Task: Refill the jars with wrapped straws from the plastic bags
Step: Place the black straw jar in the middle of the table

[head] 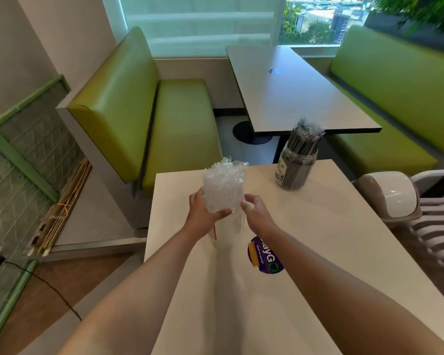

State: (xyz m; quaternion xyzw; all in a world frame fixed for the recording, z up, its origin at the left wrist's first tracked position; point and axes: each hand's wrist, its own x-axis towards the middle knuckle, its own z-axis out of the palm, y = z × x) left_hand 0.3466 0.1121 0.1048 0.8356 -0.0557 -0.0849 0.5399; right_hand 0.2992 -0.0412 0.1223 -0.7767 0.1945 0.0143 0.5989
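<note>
Step in hand: by the look of it, loading a bundle of wrapped straws [223, 185] into a clear jar [227, 230]; the bundle is upright, its lower end at or just inside the jar mouth, though the clear plastic makes the exact depth hard to tell.
Left hand [203, 213]: fingers curled round the lower part of the bundle, thumb across its front; grasping it.
Right hand [256, 213]: just beside the bundle on its right, fingers loosely bent and apart, holding nothing; whether a fingertip touches the plastic cannot be told.
Bundle, appearance: pale, translucent wrappers packed tight, crinkled and glinting, the top ends splayed and uneven.
Clear jar: stands on the table [318, 252] near its far left corner, below the hands; almost see-through, with one thin red straw [214, 233] inside.
Second jar [296, 165]: at the far edge of the table, toward the right, already packed with dark wrapped straws that fan above its rim.
Sticker [264, 254]: purple round label on the tabletop, just nearer than the clear jar.
Next move, judged: steady the jar with the free hand and lower the bundle straight down, so the light jar does not tip.
</note>
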